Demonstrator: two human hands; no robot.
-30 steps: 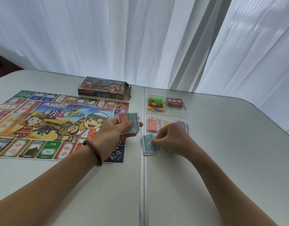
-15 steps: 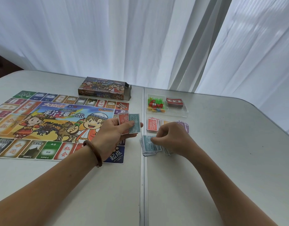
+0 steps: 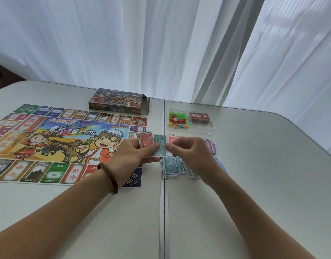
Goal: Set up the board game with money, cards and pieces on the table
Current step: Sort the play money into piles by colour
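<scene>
We see the left hand (image 3: pixel 131 156) raised over the right edge of the colourful printed game board (image 3: pixel 58 139). Its fingers are curled underneath and its thumb presses on top of two fanned notes, a red paper banknote (image 3: pixel 146 142) and a teal paper banknote (image 3: pixel 160 144) marked 1000. A brown round bracelet (image 3: pixel 109 176) sits on this wrist. The right hand (image 3: pixel 190 154) is just beside the left one, with its fingers curled, and its thumb and forefinger pinch the right edge of the teal paper banknote. Under the right hand, on the white folding table (image 3: pixel 254 184), lies a loose pile of teal notes (image 3: pixel 172 167), partly hidden by the hand. Some purple notes (image 3: pixel 210 146) and red notes (image 3: pixel 173 138) lie near it, further back. Behind them stands a clear plastic tray (image 3: pixel 207 126); its left compartment holds small colourful plastic pieces (image 3: pixel 177 120) and its right compartment a red deck of cards (image 3: pixel 199 116). The dark printed game box (image 3: pixel 116 100) lies behind the board, near the white curtain (image 3: pixel 161 43).
</scene>
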